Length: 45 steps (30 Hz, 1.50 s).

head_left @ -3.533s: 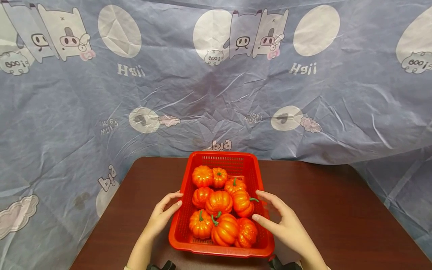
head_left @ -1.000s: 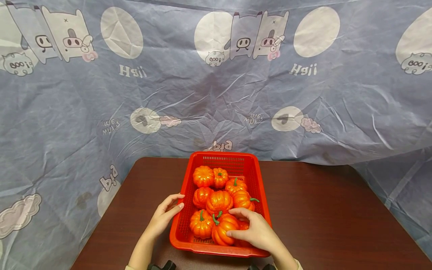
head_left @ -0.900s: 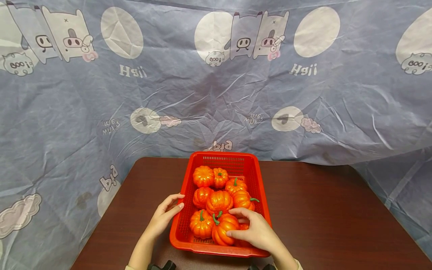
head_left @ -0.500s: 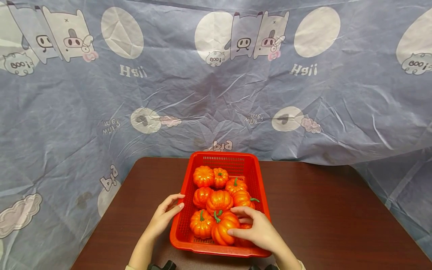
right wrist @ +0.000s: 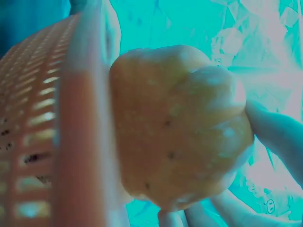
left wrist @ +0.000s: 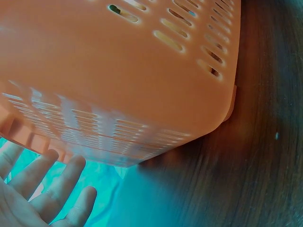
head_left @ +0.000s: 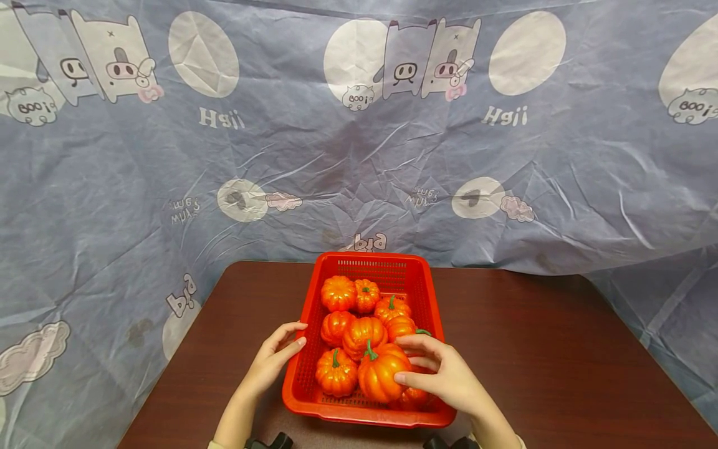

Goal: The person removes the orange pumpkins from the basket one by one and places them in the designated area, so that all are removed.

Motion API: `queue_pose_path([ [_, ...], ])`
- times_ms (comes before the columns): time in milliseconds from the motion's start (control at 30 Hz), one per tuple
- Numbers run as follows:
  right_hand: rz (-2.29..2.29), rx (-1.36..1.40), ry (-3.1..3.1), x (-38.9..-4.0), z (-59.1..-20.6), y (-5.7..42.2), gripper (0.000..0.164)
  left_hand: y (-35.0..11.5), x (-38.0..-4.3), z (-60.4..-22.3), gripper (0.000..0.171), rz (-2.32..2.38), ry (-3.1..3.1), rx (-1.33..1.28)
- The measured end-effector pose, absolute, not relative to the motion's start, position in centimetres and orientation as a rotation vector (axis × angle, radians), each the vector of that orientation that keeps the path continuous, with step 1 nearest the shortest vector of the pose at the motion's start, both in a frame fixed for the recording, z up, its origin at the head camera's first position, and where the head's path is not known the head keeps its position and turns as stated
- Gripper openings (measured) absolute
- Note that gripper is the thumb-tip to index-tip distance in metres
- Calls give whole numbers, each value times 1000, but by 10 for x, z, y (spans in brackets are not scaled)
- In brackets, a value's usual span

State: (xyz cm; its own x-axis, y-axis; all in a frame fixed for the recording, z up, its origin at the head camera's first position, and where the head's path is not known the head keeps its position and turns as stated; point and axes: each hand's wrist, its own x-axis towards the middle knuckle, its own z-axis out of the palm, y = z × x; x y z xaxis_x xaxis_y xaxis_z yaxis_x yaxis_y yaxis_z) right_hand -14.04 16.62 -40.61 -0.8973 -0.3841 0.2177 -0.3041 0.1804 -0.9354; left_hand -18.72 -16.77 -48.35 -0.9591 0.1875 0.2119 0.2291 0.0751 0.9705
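In the head view my right hand (head_left: 449, 377) grips an orange toy pumpkin (head_left: 382, 374) with a green stem, thumb at its near side and fingers at its far side. It is raised over the front of the red plastic basket (head_left: 364, 416). The right wrist view shows this pumpkin (right wrist: 175, 127) from below, level with the blurred basket rim (right wrist: 85, 142). My left hand (head_left: 275, 357) rests its fingertips at the basket's left rim. Its fingers (left wrist: 64, 187) look extended in the left wrist view, beside the slotted basket wall (left wrist: 118, 71).
Several more pumpkins, such as a front-left pumpkin (head_left: 336, 374) and a back-left pumpkin (head_left: 338, 293), lie in the basket. One pumpkin (head_left: 414, 399) is partly hidden beneath my right hand. A dark brown table (head_left: 533, 349) bears the basket. A printed grey-blue cloth (head_left: 359, 149) hangs behind.
My right hand moved from the basket's right rim to the front pumpkin, took hold of it, then lifted it up and slightly right. My left hand stays at the left rim.
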Motion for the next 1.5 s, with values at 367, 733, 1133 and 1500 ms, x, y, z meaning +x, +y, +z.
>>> queue_pose_path([
  [367,-2015,-660,2337,-139,-396,184,46,-168,-187,-483,31,-2067,-2281,-444],
  [733,-2216,-703,2324,-142,-391,206,47,-168,-188,-484,30,-2044,-2300,-425],
  [1133,-2472,-549,2301,-145,-391,217,50,-168,-188,-484,30,-2059,-2310,-406],
  [1500,-2641,-265,2371,-156,-400,230,54,-168,-188,-484,30,-2072,-2295,-414],
])
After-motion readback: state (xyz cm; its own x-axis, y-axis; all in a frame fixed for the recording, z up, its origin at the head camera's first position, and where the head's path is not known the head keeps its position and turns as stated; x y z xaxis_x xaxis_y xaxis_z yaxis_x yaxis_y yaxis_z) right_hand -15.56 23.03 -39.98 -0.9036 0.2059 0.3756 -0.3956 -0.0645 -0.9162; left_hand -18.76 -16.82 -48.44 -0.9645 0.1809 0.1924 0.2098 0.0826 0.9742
